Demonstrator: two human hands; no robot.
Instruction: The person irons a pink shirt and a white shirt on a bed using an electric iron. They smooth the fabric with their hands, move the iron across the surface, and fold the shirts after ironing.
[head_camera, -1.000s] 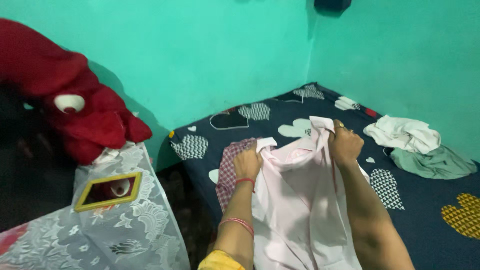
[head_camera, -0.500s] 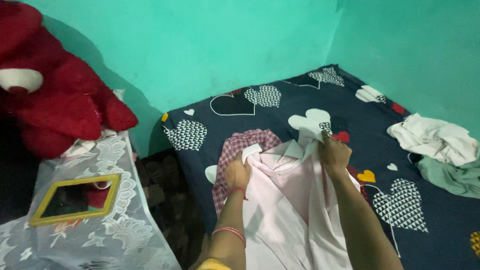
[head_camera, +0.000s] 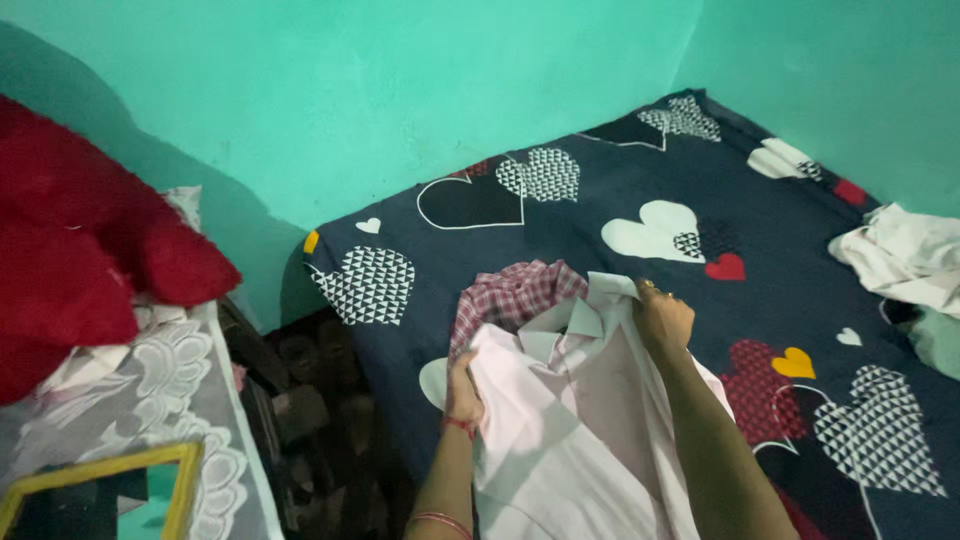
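Note:
A pale pink shirt (head_camera: 560, 430) lies spread over the near edge of a bed covered by a dark blue sheet (head_camera: 620, 190) printed with hearts. My left hand (head_camera: 462, 385) grips the shirt's left shoulder edge, partly hidden by the cloth. My right hand (head_camera: 662, 320) pinches the shirt near its collar, on the right. A red and white checked cloth (head_camera: 510, 295) lies under the shirt, just beyond my hands.
A white garment (head_camera: 900, 255) and a grey-green one (head_camera: 940, 340) are heaped at the bed's right edge. A red plush toy (head_camera: 80, 260) sits at left above a lace-covered surface (head_camera: 150, 400) with a yellow-framed mirror (head_camera: 100, 495). Turquoise walls close the corner.
Both hands have lowered the pink shirt toward the bed and moved nearer to me. The view has tilted down and right, so the plush toy and mirror slid to the left edge.

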